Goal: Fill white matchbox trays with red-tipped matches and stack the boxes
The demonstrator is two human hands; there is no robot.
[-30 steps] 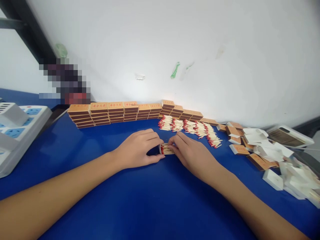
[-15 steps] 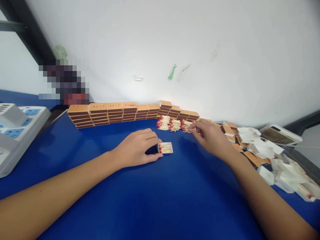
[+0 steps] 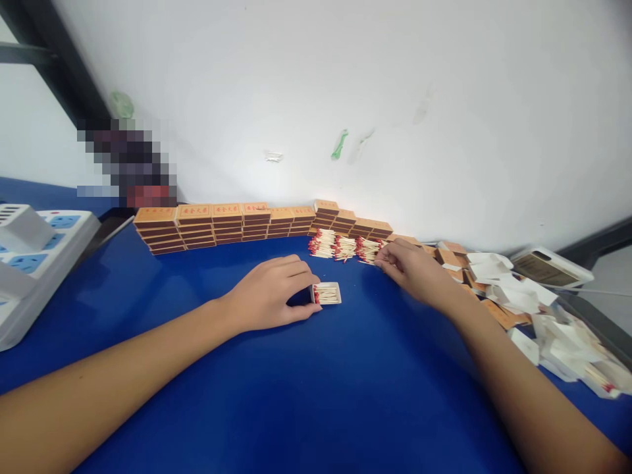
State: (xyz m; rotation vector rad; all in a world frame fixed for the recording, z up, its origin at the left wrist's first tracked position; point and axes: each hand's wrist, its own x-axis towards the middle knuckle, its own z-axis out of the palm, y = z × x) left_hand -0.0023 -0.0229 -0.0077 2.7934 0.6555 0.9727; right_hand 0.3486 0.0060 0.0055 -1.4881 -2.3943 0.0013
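Note:
My left hand (image 3: 276, 293) grips the left end of a white matchbox tray (image 3: 339, 294) between thumb and fingers. The tray lies on the blue table (image 3: 316, 388) and holds red-tipped matches (image 3: 326, 293). My right hand (image 3: 409, 266) is at the right edge of the loose match piles (image 3: 345, 247), its thumb and fingertips brought together. Whatever is between those fingertips is too small to make out. Three piles of matches sit side by side in front of the stacked matchboxes (image 3: 224, 224).
Stacked matchboxes run along the white wall (image 3: 306, 85). At the right lie loose orange sleeves (image 3: 498, 313) and white trays (image 3: 516, 293) in a heap, with a pale boxy device (image 3: 553, 265) behind. A white power strip (image 3: 49, 276) lies at the left.
My right hand has shifted very slightly at the edge of the right match pile. My left hand and the tray have stayed in place.

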